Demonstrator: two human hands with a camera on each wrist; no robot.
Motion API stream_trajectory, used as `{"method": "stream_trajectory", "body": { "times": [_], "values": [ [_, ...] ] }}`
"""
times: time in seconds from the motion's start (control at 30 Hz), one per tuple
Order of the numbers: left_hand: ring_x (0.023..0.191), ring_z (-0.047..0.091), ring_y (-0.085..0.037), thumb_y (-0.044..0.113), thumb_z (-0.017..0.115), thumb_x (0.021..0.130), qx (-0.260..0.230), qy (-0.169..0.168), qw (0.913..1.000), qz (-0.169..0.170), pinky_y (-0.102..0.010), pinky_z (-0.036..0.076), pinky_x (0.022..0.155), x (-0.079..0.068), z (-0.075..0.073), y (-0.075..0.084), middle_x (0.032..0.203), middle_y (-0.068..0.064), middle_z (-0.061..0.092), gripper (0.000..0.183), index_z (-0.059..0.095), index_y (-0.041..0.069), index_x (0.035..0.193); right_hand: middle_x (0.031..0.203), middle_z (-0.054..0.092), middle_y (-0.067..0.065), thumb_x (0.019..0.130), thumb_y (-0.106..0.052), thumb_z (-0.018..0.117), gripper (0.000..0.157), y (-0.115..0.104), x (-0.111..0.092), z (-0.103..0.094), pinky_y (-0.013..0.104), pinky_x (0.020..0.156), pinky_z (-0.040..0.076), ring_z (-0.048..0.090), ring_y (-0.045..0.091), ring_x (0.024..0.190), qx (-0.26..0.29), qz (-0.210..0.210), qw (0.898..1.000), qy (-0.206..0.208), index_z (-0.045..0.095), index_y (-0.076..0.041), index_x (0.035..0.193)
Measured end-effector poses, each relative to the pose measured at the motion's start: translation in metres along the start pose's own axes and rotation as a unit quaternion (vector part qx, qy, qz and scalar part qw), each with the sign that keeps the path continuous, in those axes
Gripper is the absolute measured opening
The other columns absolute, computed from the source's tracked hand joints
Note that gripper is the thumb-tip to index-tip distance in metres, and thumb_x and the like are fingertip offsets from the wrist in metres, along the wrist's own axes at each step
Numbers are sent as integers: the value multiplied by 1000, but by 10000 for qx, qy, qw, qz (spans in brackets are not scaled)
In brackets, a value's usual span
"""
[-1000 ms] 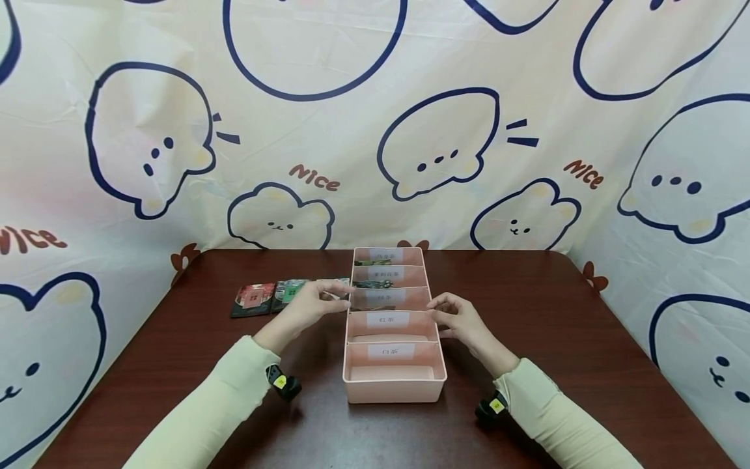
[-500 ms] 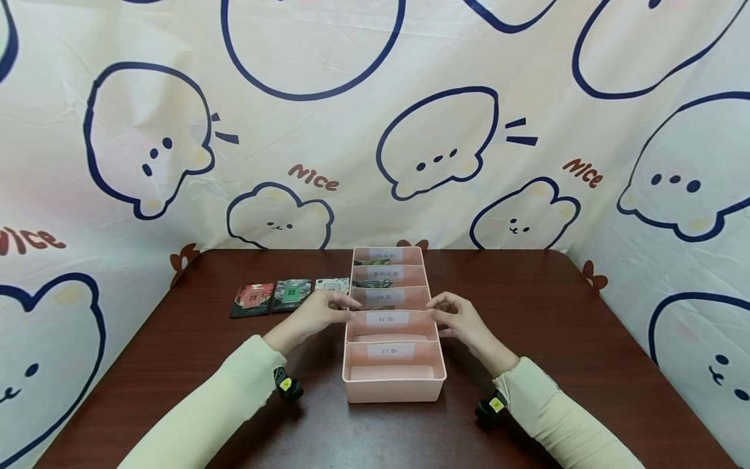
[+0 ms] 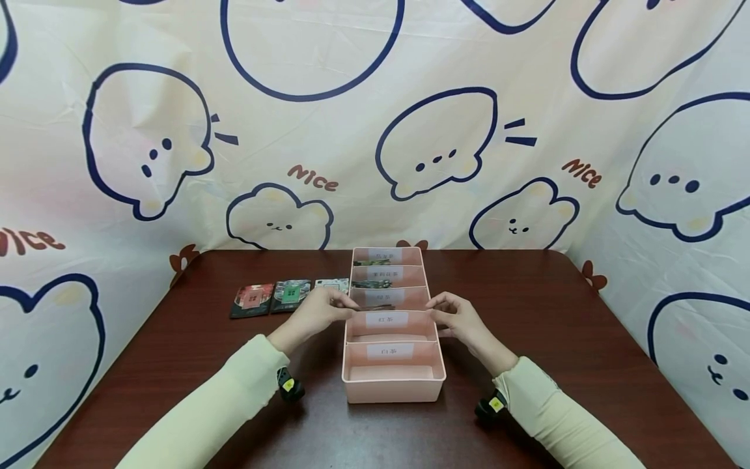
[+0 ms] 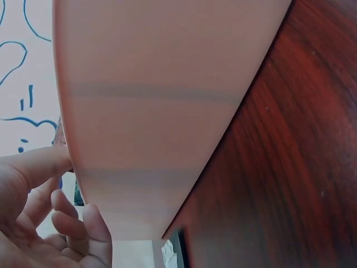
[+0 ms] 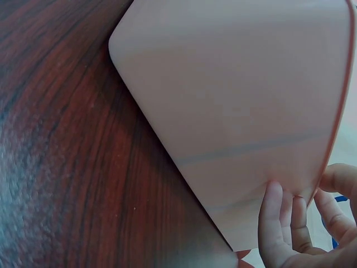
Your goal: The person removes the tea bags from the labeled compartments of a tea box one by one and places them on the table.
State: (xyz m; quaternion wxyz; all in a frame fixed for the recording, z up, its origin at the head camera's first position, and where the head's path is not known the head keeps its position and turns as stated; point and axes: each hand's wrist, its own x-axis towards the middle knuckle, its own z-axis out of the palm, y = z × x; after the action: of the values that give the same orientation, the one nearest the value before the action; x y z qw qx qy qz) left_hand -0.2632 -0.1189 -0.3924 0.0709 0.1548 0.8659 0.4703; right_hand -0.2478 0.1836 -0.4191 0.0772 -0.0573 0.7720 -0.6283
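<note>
A long pink box stands on the table, divided into several compartments with white labels in Chinese characters. In the third compartment from the front shows the thin dark edge of a tea packet. My left hand reaches over the left rim, thumb and forefinger pinching that packet's left end; its other fingers curl outside the wall. On the opposite side, my right hand grips the right rim, with fingertips against the outer wall in the right wrist view.
Left of the box lie a red tea packet, a green one and a pale one, partly behind the left hand. More packets sit in the rear compartments. A printed cloth hangs behind the brown table.
My left hand has moved right, from beside the box to over its left rim, uncovering the pale packet. The packet edge in the third compartment shows more. The right hand stays put.
</note>
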Motion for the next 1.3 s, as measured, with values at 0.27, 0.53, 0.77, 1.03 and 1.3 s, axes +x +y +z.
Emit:
{"method": "stream_trajectory", "body": {
  "times": [0.27, 0.53, 0.77, 1.03, 1.3],
  "values": [
    [92, 55, -20, 12, 79, 80, -154, 217, 9996, -19, -32, 46, 74, 4, -2, 1, 97, -5, 67, 5, 78, 9, 82, 91, 56, 6, 92, -7, 61, 22, 0, 0, 2, 37, 71, 59, 64, 14, 82, -34, 43, 10000, 77, 59, 4, 111],
    [100, 64, -22, 16, 78, 82, -598, 523, 9967, 192, -39, 53, 84, 7, -11, 11, 100, -8, 72, 10, 75, 8, 87, 90, 56, 5, 92, -8, 63, 21, 2, 0, 1, 36, 70, 59, 63, 13, 81, -1, 19, 10000, 96, 59, 3, 109],
    [85, 67, -14, 19, 74, 87, -1126, 1052, 9837, 923, -32, 56, 75, 6, -27, 28, 94, -3, 72, 15, 67, 8, 95, 90, 55, 5, 91, -8, 63, 22, 2, 0, 1, 35, 68, 59, 64, 13, 80, -12, 52, 9999, 126, 59, 3, 110],
    [79, 71, -15, 17, 73, 87, -1668, 1306, 9669, 1425, -33, 59, 70, 0, -47, 42, 93, 1, 71, 28, 63, 11, 113, 90, 55, 6, 92, -9, 63, 20, 1, -1, 2, 34, 67, 59, 63, 14, 81, -19, 43, 9999, 139, 60, 2, 108],
    [80, 70, -11, 23, 74, 86, -1449, 1518, 9716, 1092, -28, 59, 70, -11, -62, 36, 93, 5, 72, 31, 66, 8, 112, 90, 56, 6, 92, -9, 63, 25, -3, -2, 2, 35, 69, 59, 63, 14, 80, -27, 58, 9999, 93, 58, 5, 112]
  ]
}}
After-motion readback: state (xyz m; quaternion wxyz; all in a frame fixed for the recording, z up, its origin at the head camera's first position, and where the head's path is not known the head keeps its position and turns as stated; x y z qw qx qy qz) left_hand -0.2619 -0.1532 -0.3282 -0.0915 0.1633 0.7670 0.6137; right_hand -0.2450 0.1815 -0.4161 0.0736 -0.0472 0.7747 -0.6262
